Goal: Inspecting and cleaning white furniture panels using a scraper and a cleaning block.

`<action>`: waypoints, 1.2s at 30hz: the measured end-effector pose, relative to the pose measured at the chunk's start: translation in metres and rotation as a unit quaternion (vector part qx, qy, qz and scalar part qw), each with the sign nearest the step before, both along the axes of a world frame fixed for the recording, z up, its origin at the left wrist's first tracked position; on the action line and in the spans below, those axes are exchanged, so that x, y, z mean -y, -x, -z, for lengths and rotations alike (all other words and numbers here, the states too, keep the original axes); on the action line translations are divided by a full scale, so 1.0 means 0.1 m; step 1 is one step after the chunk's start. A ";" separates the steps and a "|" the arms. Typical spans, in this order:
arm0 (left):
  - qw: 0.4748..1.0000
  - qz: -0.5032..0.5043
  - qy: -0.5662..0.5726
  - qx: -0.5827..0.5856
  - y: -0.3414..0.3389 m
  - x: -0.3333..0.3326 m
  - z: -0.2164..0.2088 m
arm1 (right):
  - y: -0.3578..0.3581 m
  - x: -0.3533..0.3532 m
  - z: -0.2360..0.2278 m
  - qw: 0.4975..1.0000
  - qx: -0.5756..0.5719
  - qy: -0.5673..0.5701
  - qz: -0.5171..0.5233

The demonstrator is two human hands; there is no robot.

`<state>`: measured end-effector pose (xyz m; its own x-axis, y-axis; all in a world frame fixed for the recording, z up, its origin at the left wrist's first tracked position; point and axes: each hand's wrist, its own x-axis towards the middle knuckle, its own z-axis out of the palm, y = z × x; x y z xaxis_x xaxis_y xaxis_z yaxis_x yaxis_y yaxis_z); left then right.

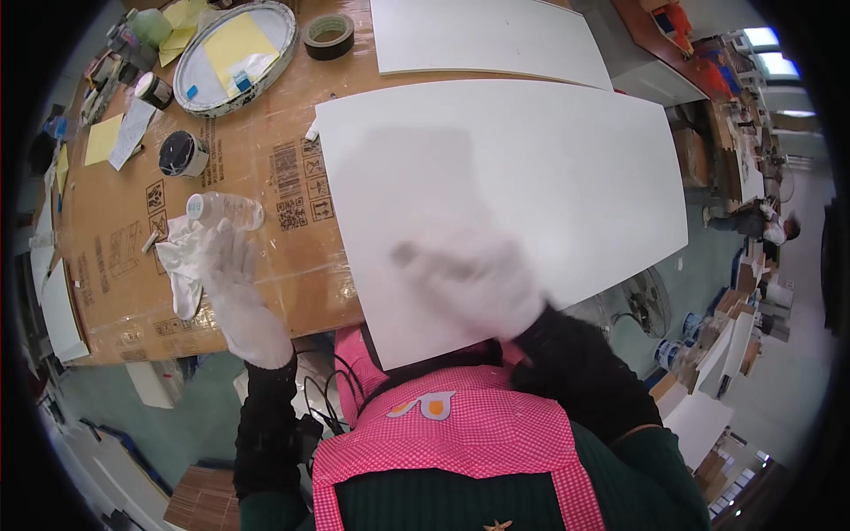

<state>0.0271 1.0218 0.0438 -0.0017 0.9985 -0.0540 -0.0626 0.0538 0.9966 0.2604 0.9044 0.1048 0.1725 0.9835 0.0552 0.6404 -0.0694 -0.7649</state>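
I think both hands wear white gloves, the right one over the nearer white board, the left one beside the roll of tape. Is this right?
No: the head view shows the left hand beside the clear plastic bottle, not the roll of tape. Both hands are white-gloved, the right hand over the nearer white board.

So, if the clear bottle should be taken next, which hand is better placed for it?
Probably the left hand: its fingers are extended close to the bottle. The right hand, blurred, is over the white board, farther from it.
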 end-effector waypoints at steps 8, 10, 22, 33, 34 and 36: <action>0.999 0.046 -0.009 0.004 -0.01 0.06 0.11 | 0.32 -0.07 -0.16 0.978 0.100 0.072 -0.166; 0.998 0.063 -0.009 -0.004 -0.06 0.04 0.09 | 0.40 -0.10 -0.30 0.912 0.141 0.114 -0.368; 0.997 0.075 0.002 -0.019 -0.19 0.08 0.05 | -0.66 0.83 -0.02 0.999 0.011 0.052 0.004; 0.896 0.235 -0.297 -0.231 -0.54 0.36 -0.30 | -1.90 0.49 -0.01 0.941 -0.112 0.113 0.299; 0.895 0.235 -0.308 -0.222 -0.61 0.41 -0.42 | -2.18 0.43 0.01 0.926 -0.100 0.145 0.334; 0.855 0.282 -0.354 -0.253 -0.71 0.51 -0.50 | -2.38 0.23 0.08 0.955 -0.008 0.053 0.292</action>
